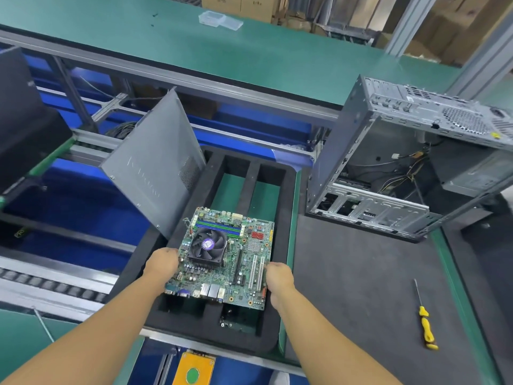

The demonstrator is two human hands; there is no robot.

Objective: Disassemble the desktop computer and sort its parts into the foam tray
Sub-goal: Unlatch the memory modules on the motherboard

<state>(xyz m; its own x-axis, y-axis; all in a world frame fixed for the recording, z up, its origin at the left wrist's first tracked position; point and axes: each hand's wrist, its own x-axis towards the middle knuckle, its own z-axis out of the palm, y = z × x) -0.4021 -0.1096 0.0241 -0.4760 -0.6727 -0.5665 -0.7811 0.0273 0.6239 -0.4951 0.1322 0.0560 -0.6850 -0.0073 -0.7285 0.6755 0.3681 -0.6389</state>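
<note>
Head view: left hand (pixel 162 263) and right hand (pixel 279 279) hold the motherboard (pixel 230 262) by opposite edges, fingers curled round them, over the black foam tray (pixel 222 340) (side panel (pixel 155 168) leaning in its left slot). Open computer case (pixel 388 168) stands on the counter, right; yellow screwdriver (pixel 424 320) near it.

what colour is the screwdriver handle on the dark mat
Yellow, seen best in the head view: the screwdriver lies right of the foam tray.

One wide-angle view looks forward and steeply down from the person's head. It sits close above the left hand (pixel 162 263) and right hand (pixel 279 279), which grip the motherboard (pixel 244 262) at centre. The computer case (pixel 388 168) lies farther off at right.
</note>
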